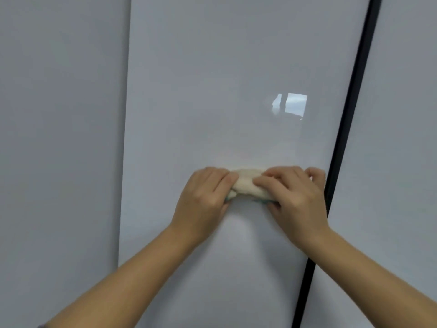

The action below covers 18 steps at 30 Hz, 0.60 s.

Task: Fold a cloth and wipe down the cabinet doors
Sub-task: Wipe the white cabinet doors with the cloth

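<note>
A small cream cloth (246, 183), bunched into a narrow roll with a green-blue edge showing underneath, is held in front of a glossy pale grey cabinet door (224, 91). My left hand (205, 195) grips its left end with curled fingers. My right hand (295, 192) covers its right end, fingers closed over the top. Both hands hide much of the cloth. Whether the cloth touches the door cannot be told.
A second grey door (59, 138) lies to the left across a thin seam. A black vertical gap (343, 143) runs along the middle door's right edge, with another grey panel (397, 162) beyond it. A bright window reflection (293, 105) shows on the middle door.
</note>
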Each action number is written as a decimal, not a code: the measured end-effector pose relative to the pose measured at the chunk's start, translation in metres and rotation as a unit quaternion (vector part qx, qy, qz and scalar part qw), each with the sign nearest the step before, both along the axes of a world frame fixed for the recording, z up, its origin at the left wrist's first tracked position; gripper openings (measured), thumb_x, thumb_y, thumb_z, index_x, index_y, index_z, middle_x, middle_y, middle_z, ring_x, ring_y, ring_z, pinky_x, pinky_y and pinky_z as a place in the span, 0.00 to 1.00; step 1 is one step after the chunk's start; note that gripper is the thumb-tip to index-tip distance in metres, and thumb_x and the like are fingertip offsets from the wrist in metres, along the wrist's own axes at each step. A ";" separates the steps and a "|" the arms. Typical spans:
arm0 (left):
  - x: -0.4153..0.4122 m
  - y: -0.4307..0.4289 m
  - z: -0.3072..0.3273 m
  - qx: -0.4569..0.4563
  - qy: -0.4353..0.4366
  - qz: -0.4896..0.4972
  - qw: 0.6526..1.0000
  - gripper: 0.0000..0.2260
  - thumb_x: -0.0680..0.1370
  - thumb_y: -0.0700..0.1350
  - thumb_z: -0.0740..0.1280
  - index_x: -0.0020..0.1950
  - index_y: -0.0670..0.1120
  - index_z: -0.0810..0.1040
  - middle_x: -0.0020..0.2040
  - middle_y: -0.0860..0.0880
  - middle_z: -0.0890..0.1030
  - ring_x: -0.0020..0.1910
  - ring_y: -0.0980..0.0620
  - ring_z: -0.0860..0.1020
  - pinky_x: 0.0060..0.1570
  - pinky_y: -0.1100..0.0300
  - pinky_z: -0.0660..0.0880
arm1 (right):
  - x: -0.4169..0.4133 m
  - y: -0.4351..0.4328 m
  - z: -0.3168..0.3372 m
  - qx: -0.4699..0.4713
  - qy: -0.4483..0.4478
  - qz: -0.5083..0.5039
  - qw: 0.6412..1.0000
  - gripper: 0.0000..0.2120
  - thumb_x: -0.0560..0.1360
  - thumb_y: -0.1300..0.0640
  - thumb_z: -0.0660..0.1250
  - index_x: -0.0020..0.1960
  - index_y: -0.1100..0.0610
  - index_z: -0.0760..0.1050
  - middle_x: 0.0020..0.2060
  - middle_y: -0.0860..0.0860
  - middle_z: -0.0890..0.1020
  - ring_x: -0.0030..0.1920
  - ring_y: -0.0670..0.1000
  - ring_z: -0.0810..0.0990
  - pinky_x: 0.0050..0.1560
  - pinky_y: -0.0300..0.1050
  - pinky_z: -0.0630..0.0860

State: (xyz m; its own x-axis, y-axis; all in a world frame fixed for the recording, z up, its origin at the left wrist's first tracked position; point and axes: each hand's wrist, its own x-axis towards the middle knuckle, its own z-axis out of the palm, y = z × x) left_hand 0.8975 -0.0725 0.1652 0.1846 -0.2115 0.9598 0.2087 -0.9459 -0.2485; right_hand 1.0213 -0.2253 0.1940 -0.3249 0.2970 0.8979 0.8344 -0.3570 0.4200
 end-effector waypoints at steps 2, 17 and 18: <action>0.004 -0.007 -0.020 0.010 0.018 -0.011 1.000 0.07 0.76 0.41 0.67 0.51 0.39 0.81 0.46 0.43 0.81 0.44 0.42 0.79 0.45 0.53 0.72 | 0.005 -0.011 -0.020 -0.015 -0.014 -0.013 1.000 0.09 0.70 0.63 0.69 0.46 0.52 0.83 0.45 0.49 0.82 0.42 0.54 0.80 0.47 0.50 0.61; 0.034 -0.037 0.074 0.020 -0.045 -0.003 0.999 0.10 0.70 0.37 0.69 0.51 0.41 0.81 0.45 0.43 0.81 0.43 0.42 0.78 0.41 0.51 0.69 | 0.022 -0.029 0.057 0.103 0.007 -0.048 0.993 0.13 0.68 0.65 0.66 0.47 0.52 0.82 0.45 0.49 0.82 0.45 0.54 0.79 0.50 0.50 0.59; 0.033 -0.038 0.051 0.023 -0.037 -0.013 0.999 0.10 0.70 0.36 0.70 0.51 0.40 0.81 0.45 0.42 0.81 0.43 0.41 0.78 0.42 0.51 0.70 | 0.024 -0.034 0.035 0.083 0.008 -0.045 0.995 0.12 0.68 0.65 0.67 0.47 0.52 0.82 0.45 0.50 0.82 0.45 0.54 0.80 0.50 0.51 0.60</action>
